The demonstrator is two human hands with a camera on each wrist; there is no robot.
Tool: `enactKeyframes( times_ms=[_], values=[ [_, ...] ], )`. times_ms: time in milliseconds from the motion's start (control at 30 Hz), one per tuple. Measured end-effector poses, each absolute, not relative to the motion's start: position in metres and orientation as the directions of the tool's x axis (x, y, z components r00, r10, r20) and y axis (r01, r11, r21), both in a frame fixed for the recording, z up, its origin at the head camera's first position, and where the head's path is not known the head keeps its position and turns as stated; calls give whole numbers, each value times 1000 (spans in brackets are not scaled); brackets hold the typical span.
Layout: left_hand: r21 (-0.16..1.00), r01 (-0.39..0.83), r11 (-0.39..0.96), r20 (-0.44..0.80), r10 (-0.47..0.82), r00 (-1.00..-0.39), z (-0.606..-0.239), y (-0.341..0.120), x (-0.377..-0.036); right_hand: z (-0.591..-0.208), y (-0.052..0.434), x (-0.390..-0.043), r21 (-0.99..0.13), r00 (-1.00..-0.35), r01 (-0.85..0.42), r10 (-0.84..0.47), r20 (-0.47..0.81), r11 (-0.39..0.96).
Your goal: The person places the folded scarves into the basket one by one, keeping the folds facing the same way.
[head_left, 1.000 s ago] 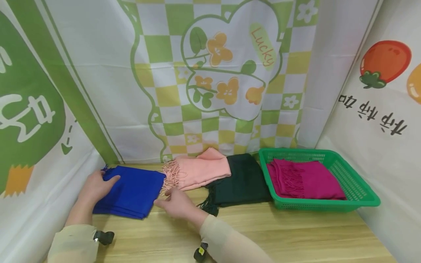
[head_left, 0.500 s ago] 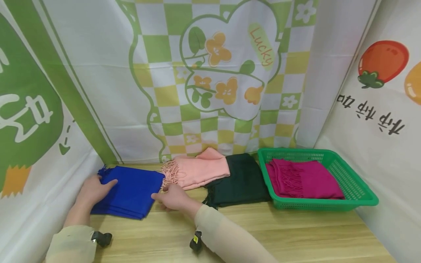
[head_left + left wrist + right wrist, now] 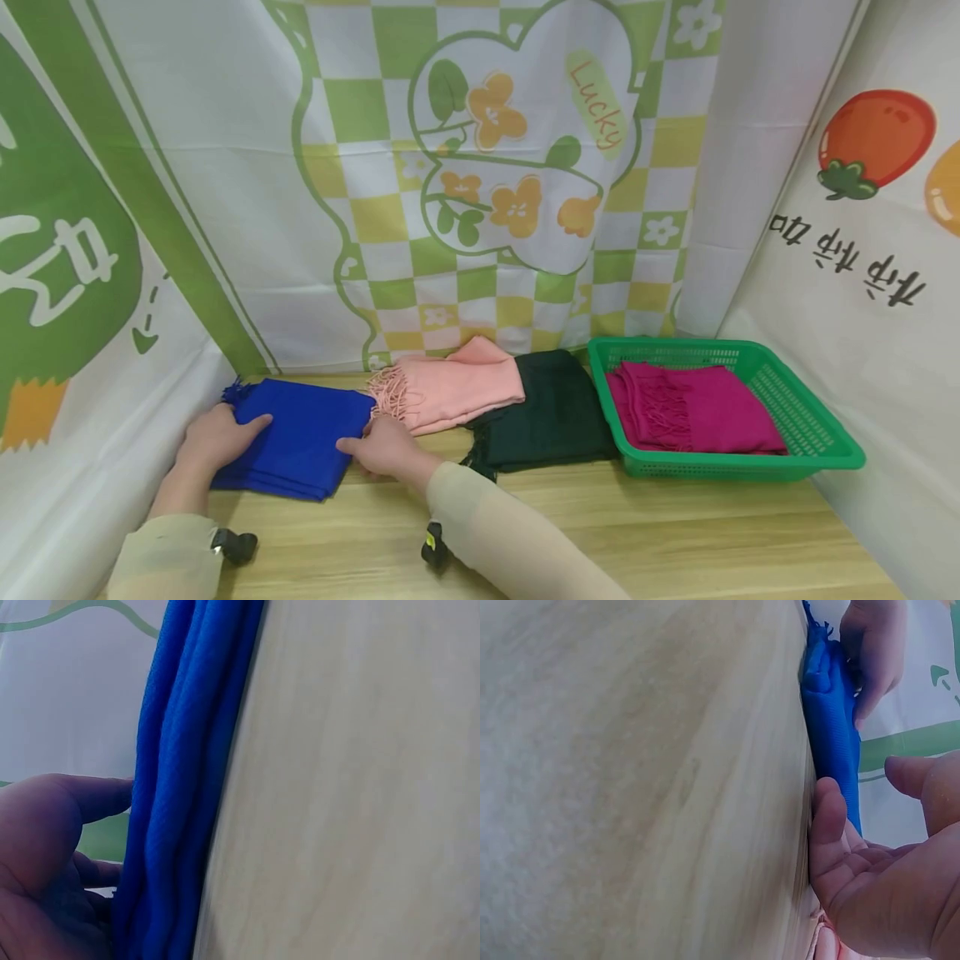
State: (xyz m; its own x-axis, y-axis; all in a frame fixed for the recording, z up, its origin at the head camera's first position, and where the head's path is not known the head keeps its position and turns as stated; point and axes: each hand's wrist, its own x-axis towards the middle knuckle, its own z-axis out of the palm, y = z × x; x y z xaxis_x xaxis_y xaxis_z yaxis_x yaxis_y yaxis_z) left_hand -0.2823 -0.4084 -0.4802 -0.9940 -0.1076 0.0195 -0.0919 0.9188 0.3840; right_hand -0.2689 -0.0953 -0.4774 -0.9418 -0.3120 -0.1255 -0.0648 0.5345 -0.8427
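In the head view a folded blue scarf (image 3: 303, 433) lies on the wooden table, its layered folds facing me. My left hand (image 3: 219, 437) rests at its left edge, thumb over the top; in the left wrist view the thumb (image 3: 105, 796) meets the upper fold of the blue scarf (image 3: 184, 765). My right hand (image 3: 386, 450) is at the scarf's right edge. From the right wrist view, its thumb (image 3: 909, 776) stands apart above the cloth, while its fingers (image 3: 829, 825) reach the scarf's end low by the table. The left hand's far fingers are partly hidden.
A pink fringed scarf (image 3: 465, 387) lies just right of the blue one, overlapping a dark green scarf (image 3: 551, 425). Beyond them stands a green plastic basket (image 3: 825, 433) with a folded magenta scarf (image 3: 727, 412) inside. Printed cloth walls (image 3: 247, 208) enclose the table (image 3: 645, 533).
My right hand has moved left, closing in on the blue scarf's right edge. My left hand stays at the left edge, and the scarves lie as before.
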Motion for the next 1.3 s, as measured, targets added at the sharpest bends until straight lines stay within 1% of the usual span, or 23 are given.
enactKeyframes(
  times_ms=[233,500,667,967,1300],
  values=[
    [357,-87,930,13,-98,-995,-481,-408,-282,-476,-102,-270,-879,-951,32,-255,-173,475],
    [351,-94,932,2,-101,-995,-478,-407,-280,-480,-111,-275,-881,-958,88,-202,-202,464],
    [363,-105,926,-3,-111,-994,-475,-405,-279,-481,-113,-276,-896,-953,120,-202,-224,427],
    [379,-103,919,-24,-102,-995,-475,-405,-279,-475,-108,-274,-930,-933,207,-224,-281,304],
    [377,-71,923,-19,-69,-997,-471,-403,-279,-478,-106,-279,-933,-929,199,-245,-277,299]
  ],
)
